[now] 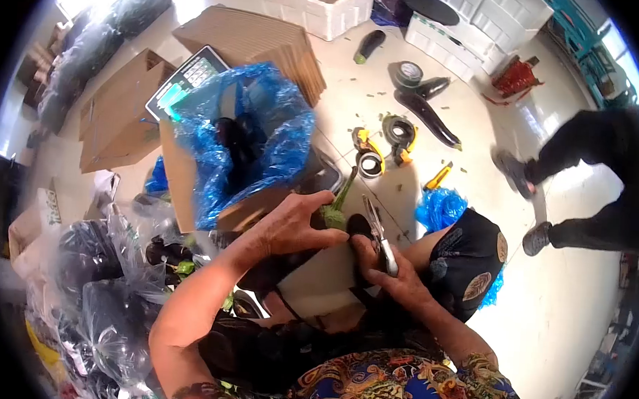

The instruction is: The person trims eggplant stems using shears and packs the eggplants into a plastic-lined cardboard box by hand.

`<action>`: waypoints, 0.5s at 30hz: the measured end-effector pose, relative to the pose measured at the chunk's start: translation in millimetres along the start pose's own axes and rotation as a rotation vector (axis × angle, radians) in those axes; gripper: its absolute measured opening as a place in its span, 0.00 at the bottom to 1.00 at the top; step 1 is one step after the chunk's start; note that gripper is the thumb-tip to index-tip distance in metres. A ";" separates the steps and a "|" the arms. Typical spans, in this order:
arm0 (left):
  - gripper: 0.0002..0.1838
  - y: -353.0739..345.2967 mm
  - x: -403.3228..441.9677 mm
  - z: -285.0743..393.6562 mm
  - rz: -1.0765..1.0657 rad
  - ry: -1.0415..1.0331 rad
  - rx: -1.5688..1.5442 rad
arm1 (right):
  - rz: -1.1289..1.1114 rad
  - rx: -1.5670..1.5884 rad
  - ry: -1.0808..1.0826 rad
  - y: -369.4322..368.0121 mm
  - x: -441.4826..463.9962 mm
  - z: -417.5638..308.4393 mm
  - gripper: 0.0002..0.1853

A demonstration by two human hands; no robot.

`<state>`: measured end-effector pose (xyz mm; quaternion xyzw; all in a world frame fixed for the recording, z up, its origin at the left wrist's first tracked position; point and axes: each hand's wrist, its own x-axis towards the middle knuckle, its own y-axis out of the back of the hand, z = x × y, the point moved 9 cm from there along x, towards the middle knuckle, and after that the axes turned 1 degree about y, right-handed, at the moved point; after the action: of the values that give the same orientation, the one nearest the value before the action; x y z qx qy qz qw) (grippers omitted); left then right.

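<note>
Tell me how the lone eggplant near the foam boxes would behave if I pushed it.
The eggplant would probably roll sideways, since its body looks rounded and the floor looks smooth and shiny. It may feel slippery, as its skin appears smooth. It likely moves as one firm piece, since it shows no sag.

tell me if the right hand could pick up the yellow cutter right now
Probably not: the right hand holds scissors, and crumpled blue plastic lies between it and the yellow cutter.
</note>
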<state>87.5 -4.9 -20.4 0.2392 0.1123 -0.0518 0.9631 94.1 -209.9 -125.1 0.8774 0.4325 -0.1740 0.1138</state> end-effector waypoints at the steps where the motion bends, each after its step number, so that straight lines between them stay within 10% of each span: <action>1: 0.24 4.3 0.2 1.0 -0.023 -0.003 0.068 | 0.003 -0.013 0.015 -5.1 1.2 -13.4 0.36; 15: 0.25 -72.4 44.7 5.2 0.024 -0.158 0.562 | 0.130 -0.288 -0.031 48.9 -30.0 -2.3 0.39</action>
<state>120.7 -73.1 -59.2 0.4930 0.0153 -0.0878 0.8654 116.7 -260.0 -108.5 0.8753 0.3934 -0.1159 0.2563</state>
